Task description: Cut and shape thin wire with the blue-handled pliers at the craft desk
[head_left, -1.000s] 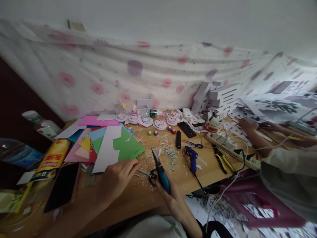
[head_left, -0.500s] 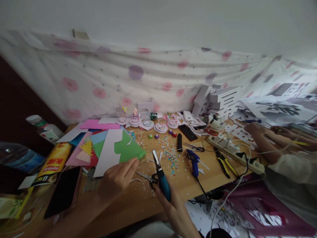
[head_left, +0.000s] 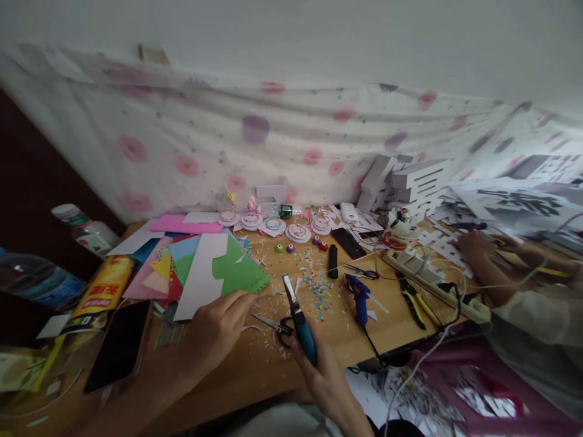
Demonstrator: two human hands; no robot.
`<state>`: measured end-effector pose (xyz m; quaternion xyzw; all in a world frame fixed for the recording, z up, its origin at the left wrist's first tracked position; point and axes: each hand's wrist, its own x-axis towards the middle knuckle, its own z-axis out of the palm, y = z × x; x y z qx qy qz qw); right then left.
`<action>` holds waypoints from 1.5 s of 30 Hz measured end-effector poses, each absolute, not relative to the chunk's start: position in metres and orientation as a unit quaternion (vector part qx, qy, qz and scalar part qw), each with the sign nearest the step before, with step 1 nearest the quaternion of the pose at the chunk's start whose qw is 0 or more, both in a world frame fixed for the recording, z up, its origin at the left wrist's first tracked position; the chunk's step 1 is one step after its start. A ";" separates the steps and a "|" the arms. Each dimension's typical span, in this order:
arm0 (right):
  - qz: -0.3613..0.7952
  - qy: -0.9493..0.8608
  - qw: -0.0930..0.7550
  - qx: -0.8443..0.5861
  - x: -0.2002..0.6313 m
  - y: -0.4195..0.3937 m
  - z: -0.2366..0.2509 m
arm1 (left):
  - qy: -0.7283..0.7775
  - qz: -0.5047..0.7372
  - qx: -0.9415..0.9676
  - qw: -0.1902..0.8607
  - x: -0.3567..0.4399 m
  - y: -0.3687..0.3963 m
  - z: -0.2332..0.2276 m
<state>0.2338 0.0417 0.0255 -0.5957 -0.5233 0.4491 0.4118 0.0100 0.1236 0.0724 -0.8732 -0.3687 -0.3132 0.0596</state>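
My right hand point(head_left: 321, 373) grips a blue-handled plier-like tool point(head_left: 298, 318) whose metal tip points away from me over the wooden table point(head_left: 255, 364). My left hand point(head_left: 214, 331) rests on the table with its fingers stretched toward the near edge of a green sheet point(head_left: 239, 270) and a white card point(head_left: 200, 276). It holds nothing. Small scissors point(head_left: 273, 323) lie flat between my two hands. Paper scraps are scattered around them.
Coloured paper sheets point(head_left: 168, 267), a yellow packet point(head_left: 102, 288), a dark phone point(head_left: 121, 343) and bottles point(head_left: 84, 230) lie left. A blue glue gun point(head_left: 359, 297), pliers point(head_left: 412, 297), a power strip point(head_left: 437, 285) and confetti point(head_left: 314, 282) lie right. Another person's hands point(head_left: 478, 246) work at far right.
My left hand's fingers have spread slightly toward the green sheet. My right hand keeps the tool almost still. The view has shifted a little.
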 end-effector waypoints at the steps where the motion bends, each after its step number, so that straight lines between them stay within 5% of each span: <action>1: 0.460 -0.518 0.410 -0.594 0.235 0.042 0.025 | -0.371 -0.318 -0.871 0.060 0.010 0.123 0.073; 16: 0.645 -0.405 0.452 -0.465 0.240 0.050 0.006 | -0.367 -0.171 -0.883 0.238 0.018 0.110 0.095; 36: 0.695 -0.287 0.429 -0.500 0.222 0.044 0.009 | -0.430 -0.101 -0.883 0.157 0.019 0.104 0.070; 45: 0.743 -0.278 0.466 -0.392 0.224 0.043 -0.003 | -0.414 -0.133 -0.885 0.165 0.010 0.106 0.064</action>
